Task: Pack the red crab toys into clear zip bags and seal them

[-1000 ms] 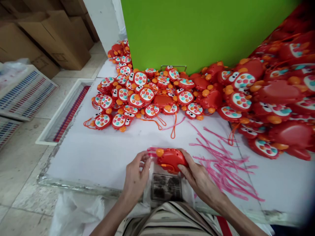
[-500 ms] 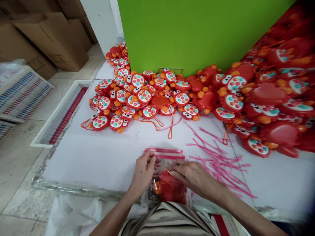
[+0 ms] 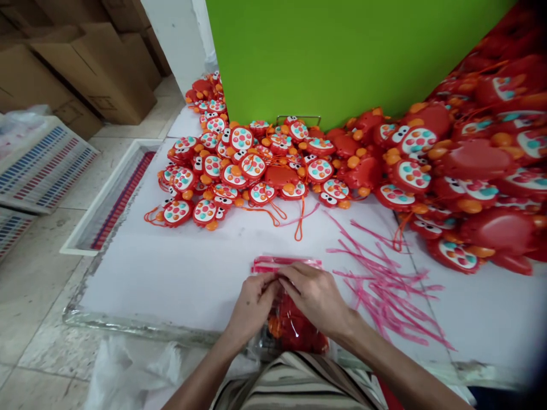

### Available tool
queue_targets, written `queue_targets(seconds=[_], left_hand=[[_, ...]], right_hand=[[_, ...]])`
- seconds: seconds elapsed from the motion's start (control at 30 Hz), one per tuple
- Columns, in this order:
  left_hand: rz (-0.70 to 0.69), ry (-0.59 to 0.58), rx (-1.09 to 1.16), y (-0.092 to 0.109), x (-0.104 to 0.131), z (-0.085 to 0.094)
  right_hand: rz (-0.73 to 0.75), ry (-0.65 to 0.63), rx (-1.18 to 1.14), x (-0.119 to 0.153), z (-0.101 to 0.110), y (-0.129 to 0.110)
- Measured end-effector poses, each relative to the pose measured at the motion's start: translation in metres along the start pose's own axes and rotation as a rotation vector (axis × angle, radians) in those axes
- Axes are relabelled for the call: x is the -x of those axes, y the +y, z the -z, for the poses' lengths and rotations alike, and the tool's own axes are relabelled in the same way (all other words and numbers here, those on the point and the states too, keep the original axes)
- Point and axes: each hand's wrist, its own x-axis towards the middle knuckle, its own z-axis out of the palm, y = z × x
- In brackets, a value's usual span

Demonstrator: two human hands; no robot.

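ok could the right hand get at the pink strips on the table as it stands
Probably yes: the pink strips lie on the table just right of the right hand, with nothing standing between. It seems to be pinching the clear bag, though, and might need to let go first.

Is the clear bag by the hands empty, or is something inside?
Not empty: a red toy shows through the clear bag, with a bright glint in front of it.

Wears a striped top (image 3: 294, 382) in beige, brown and black, with bands of uneven width across the front. Shows bare left hand (image 3: 253, 304), bare right hand (image 3: 317, 293), uncovered forearms (image 3: 384, 356).
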Motion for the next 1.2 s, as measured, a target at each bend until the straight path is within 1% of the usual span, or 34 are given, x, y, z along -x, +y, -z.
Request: queue_targets(seconds=[0.07, 0.13, 0.2, 0.27, 0.3, 0.33, 0.4, 0.47, 0.57, 0.63, 0.67, 0.7, 0.73, 0.77, 0.83, 0.87, 0.9, 0.93, 0.97, 1.0, 1.07, 1.1, 1.13, 1.2], left_hand=[[-0.031, 0.019, -0.096, 0.004, -0.001, -0.002], [-0.046, 0.047, -0.200, 0.006, 0.000, -0.004], [-0.059, 0.054, -0.284, 0.006, 0.002, -0.005], [-0.054, 0.042, -0.305, 0.002, 0.004, -0.006], [-0.036, 0.036, -0.278, -0.001, 0.005, -0.005], [-0.006, 0.033, -0.223, -0.004, 0.006, -0.005], [0.066, 0.038, -0.059, -0.011, 0.006, -0.003], [0.109, 0.046, 0.065, -0.018, 0.005, 0.000], [0.106, 0.063, 0.069, -0.023, 0.004, 0.005], [0.100, 0.067, 0.071, -0.024, 0.004, 0.006], [0.103, 0.062, 0.093, -0.024, 0.003, 0.006], [0.110, 0.051, 0.124, -0.023, 0.003, 0.006], [0.120, 0.041, 0.157, -0.022, 0.003, 0.006], [0.133, 0.032, 0.186, -0.020, 0.004, 0.005], [0.165, 0.022, 0.229, -0.017, 0.004, 0.005], [0.174, 0.021, 0.237, -0.016, 0.004, 0.005], [0.177, 0.022, 0.236, -0.015, 0.004, 0.004], [0.178, 0.020, 0.236, -0.014, 0.004, 0.004], [0.178, 0.018, 0.239, -0.013, 0.004, 0.004], [0.178, 0.018, 0.246, -0.013, 0.004, 0.004], [0.182, 0.022, 0.261, -0.013, 0.004, 0.004], [0.186, 0.029, 0.267, -0.013, 0.004, 0.004], [0.189, 0.036, 0.270, -0.014, 0.004, 0.004], [0.197, 0.048, 0.278, -0.014, 0.004, 0.004]], right_hand=[[0.019, -0.058, 0.053, -0.003, 0.002, -0.003], [0.040, -0.085, 0.092, -0.006, 0.003, -0.006], [0.027, -0.065, 0.076, -0.009, 0.004, -0.006], [-0.043, -0.013, -0.017, -0.009, 0.005, 0.000], [-0.097, 0.021, -0.075, -0.007, 0.008, 0.007], [-0.163, 0.059, -0.125, -0.003, 0.011, 0.018], [-0.319, 0.144, -0.169, 0.012, 0.022, 0.047], [-0.487, 0.229, -0.125, 0.034, 0.039, 0.082], [-0.750, 0.334, -0.005, 0.074, 0.068, 0.131], [-0.937, 0.346, 0.092, 0.099, 0.082, 0.150], [-0.993, 0.330, 0.131, 0.109, 0.086, 0.155], [-1.015, 0.277, 0.160, 0.117, 0.088, 0.157], [-1.008, 0.188, 0.175, 0.123, 0.089, 0.156], [-0.967, 0.061, 0.168, 0.128, 0.088, 0.152], [-0.829, -0.196, 0.100, 0.130, 0.085, 0.137], [-0.751, -0.292, 0.036, 0.129, 0.084, 0.127], [-0.672, -0.355, -0.044, 0.126, 0.083, 0.117], [-0.596, -0.382, -0.123, 0.121, 0.081, 0.107], [-0.538, -0.370, -0.183, 0.115, 0.080, 0.097], [-0.503, -0.316, -0.219, 0.107, 0.077, 0.088], [-0.475, -0.130, -0.254, 0.090, 0.068, 0.074], [-0.469, -0.059, -0.285, 0.081, 0.061, 0.070], [-0.469, -0.023, -0.330, 0.072, 0.053, 0.067], [-0.482, -0.032, -0.468, 0.057, 0.034, 0.064]])
